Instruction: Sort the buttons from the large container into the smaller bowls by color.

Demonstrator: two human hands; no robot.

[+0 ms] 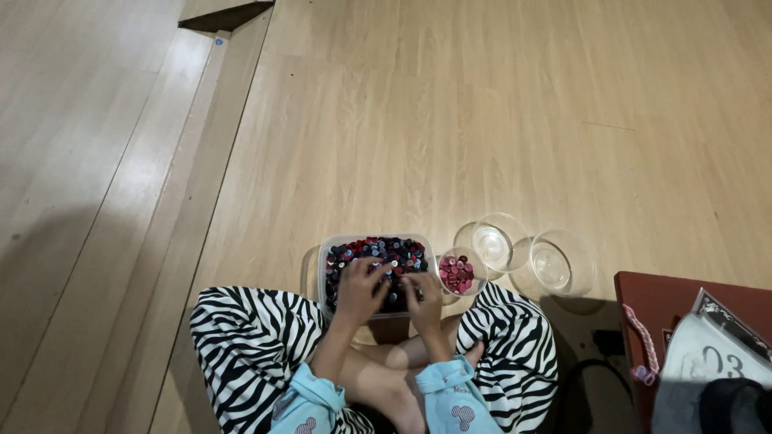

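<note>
The buttons (378, 251) in the clear tub (325, 255) are touched by the left hand (359, 291) and right hand (424, 299), whose grip cannot be told.

The floor (450, 104) is laid in pale wood-look planks, smooth with a soft sheen. The rectangular tub (376, 241) is made of clear, glossy plastic and is filled with small buttons (402, 255) of shiny plastic in red, blue and dark tones. Three round cups (555, 265) are formed of transparent, glossy plastic. The trousers (249, 337) are cut from soft matt cloth, striped black and white, and the light blue cuffs (310, 398) look like knitted fabric.
</note>
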